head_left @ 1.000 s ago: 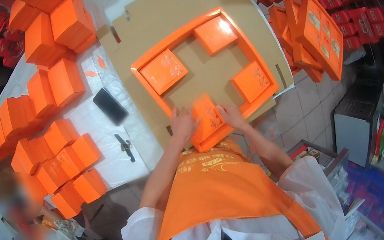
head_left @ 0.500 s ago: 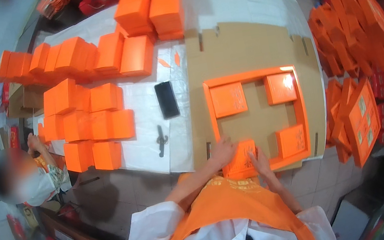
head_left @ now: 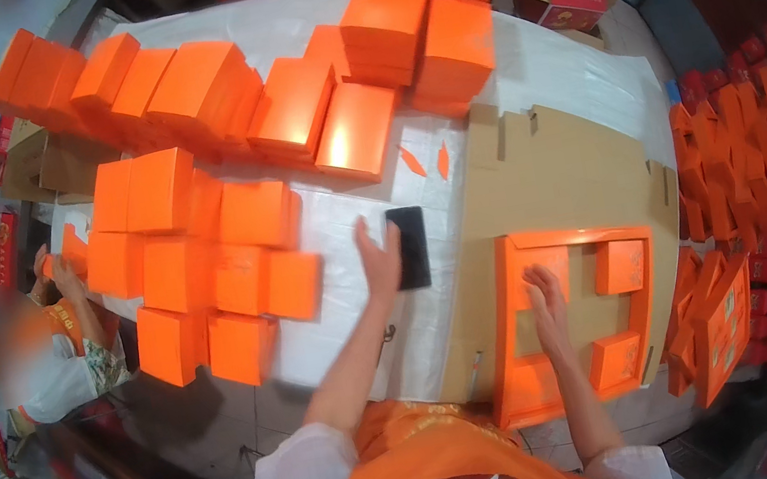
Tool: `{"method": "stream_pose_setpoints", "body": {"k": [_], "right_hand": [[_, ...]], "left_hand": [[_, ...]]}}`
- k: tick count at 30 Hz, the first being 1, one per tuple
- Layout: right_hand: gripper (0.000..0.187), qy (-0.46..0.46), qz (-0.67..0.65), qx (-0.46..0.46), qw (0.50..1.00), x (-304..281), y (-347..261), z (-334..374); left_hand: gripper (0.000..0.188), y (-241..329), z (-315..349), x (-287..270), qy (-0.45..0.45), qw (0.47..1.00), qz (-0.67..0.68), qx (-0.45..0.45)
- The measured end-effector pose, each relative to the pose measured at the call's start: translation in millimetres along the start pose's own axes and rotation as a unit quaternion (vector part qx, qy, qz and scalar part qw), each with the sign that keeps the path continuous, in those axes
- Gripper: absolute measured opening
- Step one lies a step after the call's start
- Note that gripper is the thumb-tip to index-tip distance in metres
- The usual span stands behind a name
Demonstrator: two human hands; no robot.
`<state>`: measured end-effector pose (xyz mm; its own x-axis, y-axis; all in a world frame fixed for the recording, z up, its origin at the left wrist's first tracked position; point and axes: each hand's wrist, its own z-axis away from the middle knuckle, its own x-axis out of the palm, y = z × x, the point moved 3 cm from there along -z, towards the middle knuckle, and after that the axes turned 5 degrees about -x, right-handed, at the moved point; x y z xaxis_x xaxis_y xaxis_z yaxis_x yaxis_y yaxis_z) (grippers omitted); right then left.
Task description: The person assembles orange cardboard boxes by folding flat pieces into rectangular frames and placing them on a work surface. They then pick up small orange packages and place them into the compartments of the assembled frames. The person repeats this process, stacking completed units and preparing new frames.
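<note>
My left hand (head_left: 380, 258) reaches over the white-covered table with thumb and fingers apart, holding nothing. It is beside a black phone (head_left: 414, 246), and its fingers overlap the phone's left edge. My right hand (head_left: 547, 308) hovers over an orange tray-like frame (head_left: 503, 321), fingers stretched out and nothing in them. Small orange boxes sit in the frame's corners: a far left box (head_left: 555, 263) partly behind my fingertips, a far right box (head_left: 619, 266), a near right box (head_left: 617, 360) and a near left box (head_left: 531, 383).
Brown cardboard (head_left: 535, 173) lies under the frame. Orange boxes (head_left: 171, 275) stand in groups on the left, with taller stacks (head_left: 383, 21) at the back. Orange frames (head_left: 741, 159) lean in piles at right. Another person's hands (head_left: 60, 278) hold something orange at the far left.
My left hand has left the near left box and moved left and away to the phone. The right hand has lifted off that box toward the far left one. The view has shifted.
</note>
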<state>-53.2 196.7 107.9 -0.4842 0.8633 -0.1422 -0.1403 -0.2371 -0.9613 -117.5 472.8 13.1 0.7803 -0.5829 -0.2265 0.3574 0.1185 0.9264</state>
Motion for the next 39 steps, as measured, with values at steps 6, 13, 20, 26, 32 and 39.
{"method": "stream_pose_setpoints", "body": {"k": [6, 13, 20, 26, 32, 39], "right_hand": [[0.064, -0.102, -0.001, 0.064, 0.993, 156, 2, -154], [0.077, -0.072, -0.06, 0.137, 0.986, 212, 19, -244], [0.048, -0.115, -0.188, 0.159, 0.962, 196, 16, -241], [0.046, -0.071, -0.315, 0.109, 0.94, 152, 4, -175], [0.051, -0.073, -0.371, 0.087, 0.922, 70, 19, -48], [0.052, -0.13, -0.42, 0.076, 0.895, 15, -23, 47]], "left_hand": [[0.07, 8, -128, -29, 0.024, 0.992, 0.12, -0.037], [0.045, -4, -137, -13, -0.053, 0.991, 0.113, -0.047], [0.038, -16, -146, -3, -0.061, 0.969, 0.219, -0.1], [0.056, 62, -66, -10, -0.102, 0.959, 0.248, -0.092], [0.041, 104, 67, -27, -0.303, 0.914, 0.268, -0.022], [0.034, 65, 162, -2, -0.427, 0.77, 0.437, -0.186]]}}
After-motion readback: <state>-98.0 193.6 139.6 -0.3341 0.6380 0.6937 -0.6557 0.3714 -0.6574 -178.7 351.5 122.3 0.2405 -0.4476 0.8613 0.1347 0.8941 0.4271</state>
